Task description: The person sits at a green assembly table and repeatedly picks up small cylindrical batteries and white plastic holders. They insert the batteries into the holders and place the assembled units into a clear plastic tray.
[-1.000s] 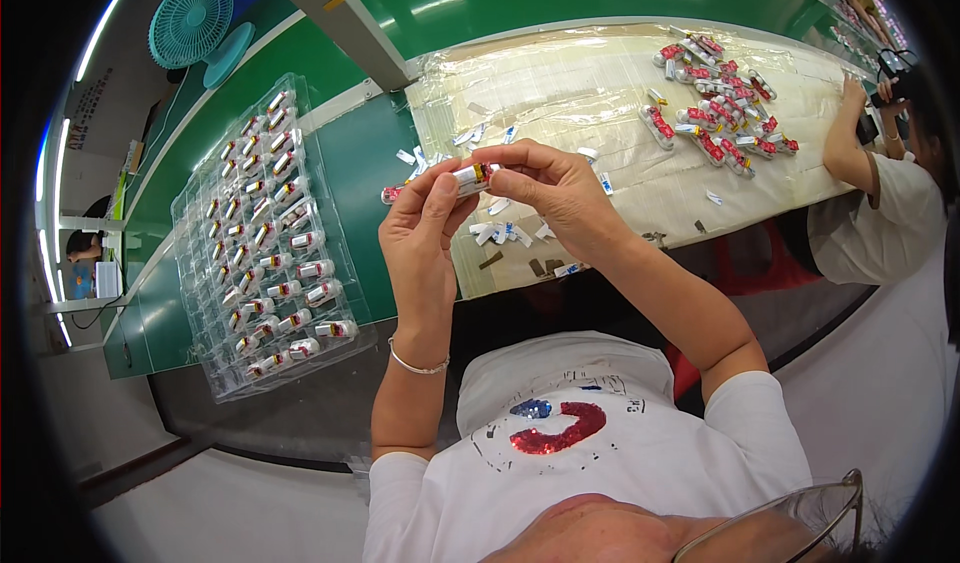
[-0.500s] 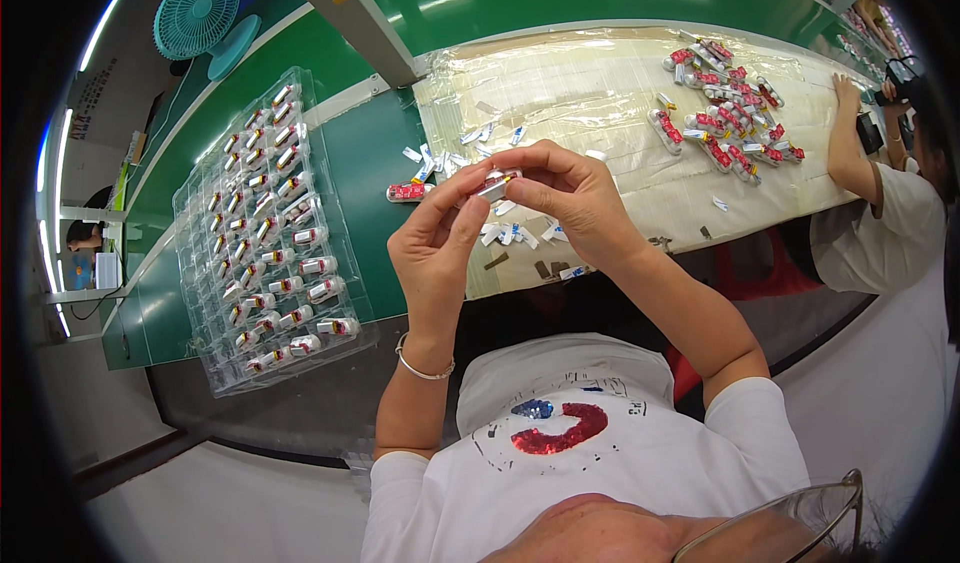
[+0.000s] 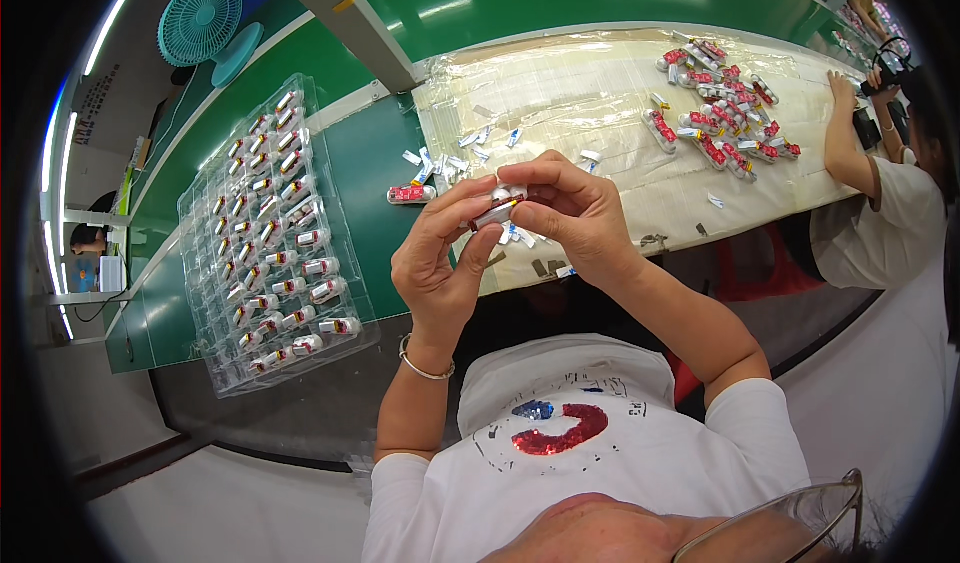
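Observation:
My left hand (image 3: 442,238) and my right hand (image 3: 572,213) meet over the table's front part. Pinched between the fingertips of both is a small rounded part (image 3: 497,215), white on top with a silver-white strip and dark red and yellow bits. Its exact kind is not clear. Just left of my left fingers lies a similar red-and-white part (image 3: 408,194). Small white-and-blue strips (image 3: 515,235) are scattered beneath and beyond my hands.
On the left a clear plastic tray (image 3: 205,338) holds many such parts in rows. A pile of red-and-white parts (image 3: 725,118) lies at the right, near a co-worker's arm (image 3: 848,138). A metal post (image 3: 345,23) rises behind, with a teal fan (image 3: 200,21) at the far left.
The held part has been turned between my fingers, so its white top and dark red side show more. My hands have shifted slightly; both still pinch it.

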`<state>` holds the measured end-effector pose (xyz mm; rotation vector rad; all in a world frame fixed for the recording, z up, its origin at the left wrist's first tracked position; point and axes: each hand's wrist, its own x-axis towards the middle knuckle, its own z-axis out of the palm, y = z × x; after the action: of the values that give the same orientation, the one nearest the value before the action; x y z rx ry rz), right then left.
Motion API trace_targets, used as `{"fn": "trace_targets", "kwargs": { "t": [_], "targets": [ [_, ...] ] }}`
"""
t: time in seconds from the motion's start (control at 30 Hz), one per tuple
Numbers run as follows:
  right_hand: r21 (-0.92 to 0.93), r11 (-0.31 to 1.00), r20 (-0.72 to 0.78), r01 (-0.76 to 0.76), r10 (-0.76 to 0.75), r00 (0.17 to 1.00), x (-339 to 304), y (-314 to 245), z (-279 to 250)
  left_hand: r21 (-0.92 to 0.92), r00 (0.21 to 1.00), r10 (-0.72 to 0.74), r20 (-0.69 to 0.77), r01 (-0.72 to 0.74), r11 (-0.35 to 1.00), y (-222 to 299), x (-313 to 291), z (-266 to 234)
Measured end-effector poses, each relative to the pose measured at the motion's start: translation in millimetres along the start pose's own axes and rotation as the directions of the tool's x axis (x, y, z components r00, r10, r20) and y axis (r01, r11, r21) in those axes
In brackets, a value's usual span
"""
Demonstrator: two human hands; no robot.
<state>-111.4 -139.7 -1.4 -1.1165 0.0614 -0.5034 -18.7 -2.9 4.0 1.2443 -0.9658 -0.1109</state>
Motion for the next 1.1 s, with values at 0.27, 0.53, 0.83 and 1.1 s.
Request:
{"fn": "trace_targets", "kwargs": {
  "t": [0.27,0.53,0.83,1.1],
  "targets": [
    [0.083,0.986,-0.198,-0.144,0.158,0.967,5,22,-4,-0.114,0.944,-0.329,0.008,0.328,0.938,-9,6,-1],
    [-0.041,0.95,-0.085,-0.309,0.305,0.948,13,8,-6,0.361,0.947,-0.277,0.16,0.205,0.91,5,19,-34],
    [-0.324,0.903,-0.114,-0.281,0.258,0.959,20,-9,-49,0.188,0.85,-0.433,-0.3,0.498,0.847,0,29,-209],
    [-0.386,0.879,-0.323,-0.278,0.154,0.934,18,-31,-111,0.537,0.715,-0.102,-0.691,0.603,0.59,-45,33,-424]
  ]
}}
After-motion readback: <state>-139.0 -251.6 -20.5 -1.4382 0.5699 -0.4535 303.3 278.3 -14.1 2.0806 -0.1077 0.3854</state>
